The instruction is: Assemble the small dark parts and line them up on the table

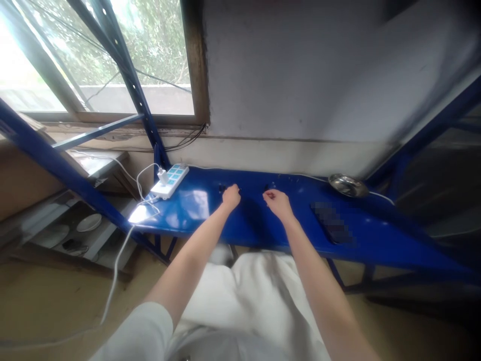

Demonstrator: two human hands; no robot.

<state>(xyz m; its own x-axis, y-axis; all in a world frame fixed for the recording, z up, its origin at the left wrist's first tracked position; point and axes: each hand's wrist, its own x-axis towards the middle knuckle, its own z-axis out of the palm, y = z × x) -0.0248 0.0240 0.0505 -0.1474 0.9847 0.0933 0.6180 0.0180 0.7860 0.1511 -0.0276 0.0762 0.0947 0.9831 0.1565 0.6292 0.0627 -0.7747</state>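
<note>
My left hand is closed just over the blue tabletop, its fingers curled in. Small dark pieces lie right beside its knuckles, too small to name. To the right, my right hand is closed too, with thumb and fingertips pressed together. Whatever either hand holds, if anything, is hidden or too small to make out. Just beyond the right fingertips sit a small dark bit and a small clear bit. A gap of bare blue surface separates the two hands.
A white power strip with a plugged-in charger stands at the left end; its cable hangs to the floor. At the right are a shiny metal dish and a blurred-out dark flat object. Blue metal posts frame the table.
</note>
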